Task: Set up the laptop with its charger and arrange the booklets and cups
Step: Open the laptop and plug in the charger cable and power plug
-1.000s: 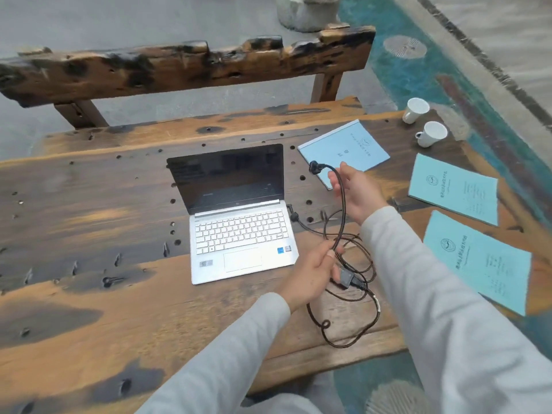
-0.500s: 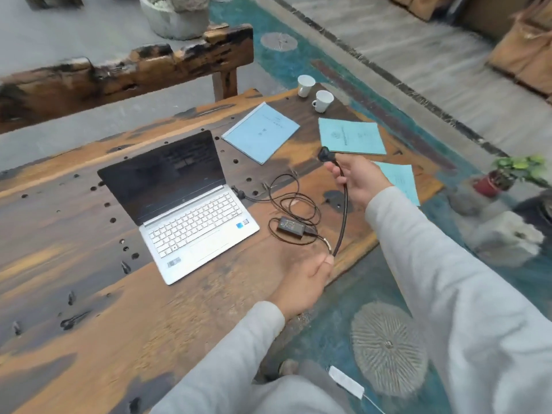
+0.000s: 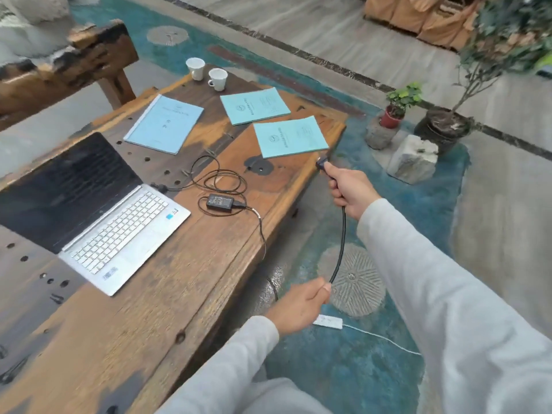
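The right hand (image 3: pixel 349 191) grips the charger cable (image 3: pixel 340 243) just behind its plug (image 3: pixel 322 162), off the desk (image 3: pixel 179 309) edge, while the left hand (image 3: pixel 300 304) pinches the cable lower, nearer what looks like a white power strip (image 3: pixel 327 321) on the floor.

Head-worn view, downward (close over table (image 3: pixel 185 294))

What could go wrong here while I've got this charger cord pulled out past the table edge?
1. The cord runs from the adapter brick over the table edge to your left hand; more pull could drag the brick off or tug the connector at the laptop.
2. The plug in your right hand is close to the corner booklet and might sweep it off.
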`<state>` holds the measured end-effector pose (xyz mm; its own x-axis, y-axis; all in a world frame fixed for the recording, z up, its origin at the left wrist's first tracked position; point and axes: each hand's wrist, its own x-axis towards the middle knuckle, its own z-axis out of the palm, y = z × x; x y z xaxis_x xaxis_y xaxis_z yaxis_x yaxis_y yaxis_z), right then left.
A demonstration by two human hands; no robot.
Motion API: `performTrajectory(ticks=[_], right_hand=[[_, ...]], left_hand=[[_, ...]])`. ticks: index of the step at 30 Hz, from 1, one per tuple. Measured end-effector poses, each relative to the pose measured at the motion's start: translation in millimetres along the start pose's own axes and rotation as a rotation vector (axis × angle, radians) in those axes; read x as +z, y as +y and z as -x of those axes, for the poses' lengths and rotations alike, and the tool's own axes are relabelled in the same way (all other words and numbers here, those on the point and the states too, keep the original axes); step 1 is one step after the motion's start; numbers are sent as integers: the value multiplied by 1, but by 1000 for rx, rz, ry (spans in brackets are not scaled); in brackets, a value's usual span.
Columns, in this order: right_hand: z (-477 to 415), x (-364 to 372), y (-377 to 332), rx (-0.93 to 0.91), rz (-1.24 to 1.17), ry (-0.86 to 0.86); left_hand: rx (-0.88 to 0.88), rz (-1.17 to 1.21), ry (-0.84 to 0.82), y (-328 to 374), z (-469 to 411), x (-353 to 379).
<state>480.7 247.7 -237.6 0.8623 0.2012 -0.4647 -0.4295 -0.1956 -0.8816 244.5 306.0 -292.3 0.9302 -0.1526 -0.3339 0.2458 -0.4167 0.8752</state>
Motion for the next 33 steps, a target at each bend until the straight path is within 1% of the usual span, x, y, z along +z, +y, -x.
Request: performTrajectory(ticks=[4, 9, 13, 17, 22, 24, 28, 33], right_hand=[[29, -62, 56, 71, -35, 60], [70, -112, 123, 146, -123, 170], [97, -130, 159, 157, -184, 248], [111, -139, 175, 195, -248, 300], [111, -145, 181, 242, -363, 391], [106, -146, 185, 253, -418, 421], [95, -143, 201, 266, -518, 446], [86, -145, 243, 249, -759, 421]], left_hand=[[-14, -25, -116, -4, 13, 62], [-51, -84, -177, -28, 41, 124], [-77, -118, -202, -45, 48, 142], [-168, -63, -281, -59, 36, 139], [-265, -63, -391, -70, -6, 117], [-265, -97, -440, -75, -33, 108], [-284, -151, -472, -95, -92, 95], [-281, -378, -503, -132, -168, 105]])
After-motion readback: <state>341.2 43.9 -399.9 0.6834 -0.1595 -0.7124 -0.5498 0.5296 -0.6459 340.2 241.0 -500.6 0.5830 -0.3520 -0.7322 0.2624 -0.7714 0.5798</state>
